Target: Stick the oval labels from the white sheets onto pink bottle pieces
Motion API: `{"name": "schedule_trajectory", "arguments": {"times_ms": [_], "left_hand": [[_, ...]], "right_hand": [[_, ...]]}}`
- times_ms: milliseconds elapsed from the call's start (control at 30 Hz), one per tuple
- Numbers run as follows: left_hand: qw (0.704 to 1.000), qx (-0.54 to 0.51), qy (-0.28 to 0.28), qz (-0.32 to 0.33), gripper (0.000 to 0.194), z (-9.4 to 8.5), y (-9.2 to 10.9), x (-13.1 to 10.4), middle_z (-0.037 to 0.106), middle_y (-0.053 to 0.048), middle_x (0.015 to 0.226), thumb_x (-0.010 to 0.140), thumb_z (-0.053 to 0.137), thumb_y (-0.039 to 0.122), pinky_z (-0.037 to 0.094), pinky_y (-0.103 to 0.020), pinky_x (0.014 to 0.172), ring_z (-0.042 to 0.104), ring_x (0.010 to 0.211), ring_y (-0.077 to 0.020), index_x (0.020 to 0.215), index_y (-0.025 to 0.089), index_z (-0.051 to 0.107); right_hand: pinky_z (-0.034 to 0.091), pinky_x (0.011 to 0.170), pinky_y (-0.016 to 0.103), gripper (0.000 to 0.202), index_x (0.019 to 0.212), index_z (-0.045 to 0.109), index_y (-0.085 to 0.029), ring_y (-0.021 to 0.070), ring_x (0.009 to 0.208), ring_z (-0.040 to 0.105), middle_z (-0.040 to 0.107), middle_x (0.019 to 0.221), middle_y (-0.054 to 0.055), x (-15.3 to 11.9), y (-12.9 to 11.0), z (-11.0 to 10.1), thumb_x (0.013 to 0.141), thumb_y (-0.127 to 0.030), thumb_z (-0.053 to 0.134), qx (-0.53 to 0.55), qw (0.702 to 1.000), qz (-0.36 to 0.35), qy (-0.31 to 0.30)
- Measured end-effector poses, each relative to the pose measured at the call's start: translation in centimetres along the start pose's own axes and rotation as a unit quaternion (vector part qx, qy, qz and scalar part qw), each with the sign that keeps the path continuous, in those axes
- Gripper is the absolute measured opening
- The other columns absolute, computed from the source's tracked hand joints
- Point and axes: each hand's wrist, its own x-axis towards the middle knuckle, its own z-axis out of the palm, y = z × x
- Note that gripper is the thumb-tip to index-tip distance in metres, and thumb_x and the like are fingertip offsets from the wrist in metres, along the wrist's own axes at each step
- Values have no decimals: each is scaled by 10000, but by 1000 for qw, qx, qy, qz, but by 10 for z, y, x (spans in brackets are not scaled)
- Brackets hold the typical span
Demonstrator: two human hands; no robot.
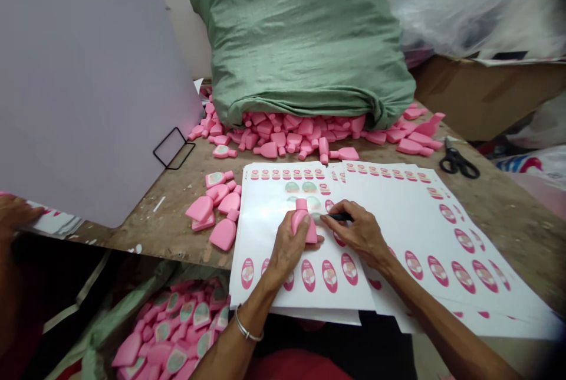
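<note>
My left hand [286, 244] is closed around a small pink toy bottle [305, 228], its cap pointing away from me. Just to the right, my right hand [360, 231] pinches a thin black-handled tool [341, 216]; its tip comes close to the bottle's side, and its exact kind is unclear. Both hands are over a white sticker sheet [265, 229] printed with pink ovals and a few green ones. More sticker sheets [380, 197] are fanned out to the right. Several pink bottles [223, 233] lie left of the sheets, one bearing a green label.
A green sack [305, 38] stands at the back, pink bottles [305, 126] spilling beneath it. Black scissors [460, 163] rest at the right. Below the table edge, an open bag holds labelled bottles [177, 333]. A grey panel [88, 73] and another person's hand [17, 212] are at left.
</note>
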Motion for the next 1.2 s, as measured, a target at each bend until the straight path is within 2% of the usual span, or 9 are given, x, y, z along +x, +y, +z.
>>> {"name": "schedule_trajectory", "arguments": {"times_ms": [100,200,300,367,533,700,1033,1133,1200], "left_hand": [[999,-37,10,-5,479,-2,-3,1,620,-76,838,828,522,545,570,-361,683,677,702,-200,1061,127,533],[993,-119,16,-8,571,-2,-4,-1,651,-109,788,829,449,621,568,-373,679,674,724,-226,995,91,582],[983,-185,4,-23,623,0,-1,-6,676,-135,831,837,410,639,573,-373,668,672,743,-237,1007,77,620],[979,-203,-4,-27,604,2,4,-10,687,-134,885,853,408,616,576,-366,682,673,761,-230,1030,85,634],[974,-224,-13,-21,565,3,14,-17,692,-127,937,888,385,571,575,-365,730,678,796,-219,1037,91,643],[972,-235,-11,-9,552,1,15,-19,695,-118,945,885,395,570,577,-371,725,680,783,-214,1092,115,629],[972,-234,-32,-6,556,-3,15,-18,694,-126,929,895,377,560,573,-379,742,674,835,-230,1064,101,642],[969,-240,-51,1,454,-5,17,-19,676,-112,966,885,454,506,569,-381,758,663,871,-228,1062,121,619],[971,-227,-73,16,321,-6,19,-20,657,-89,990,851,569,392,566,-377,768,653,886,-218,1053,143,593]], "right_hand": [[428,589,268,277,733,567,-196,139,624,529,591,681,3,1,-6,-9,776,-463,626,114,989,95,16],[408,550,248,281,807,621,-191,121,600,508,583,667,-10,0,-16,-17,775,-470,632,158,979,126,29],[426,553,253,323,945,684,-198,134,623,545,642,722,5,-4,-32,-19,774,-467,637,177,976,123,-16],[466,608,265,320,946,711,-202,160,702,599,690,816,26,-8,-44,-17,772,-461,641,192,974,117,-33],[510,693,294,275,905,731,-205,196,787,648,720,856,38,-14,-63,-13,769,-430,653,203,974,100,-19],[523,684,302,251,879,732,-203,197,768,657,724,853,41,-16,-70,-10,766,-414,657,194,977,92,-3],[505,667,296,218,883,720,-206,180,756,638,712,850,34,-14,-72,-5,777,-385,655,180,982,62,22],[496,639,286,218,890,709,-202,165,717,621,701,836,33,-14,-74,-4,780,-383,657,177,982,55,26],[492,627,283,219,895,698,-201,159,699,614,694,834,35,-15,-75,-4,789,-386,649,170,984,50,27]]}}
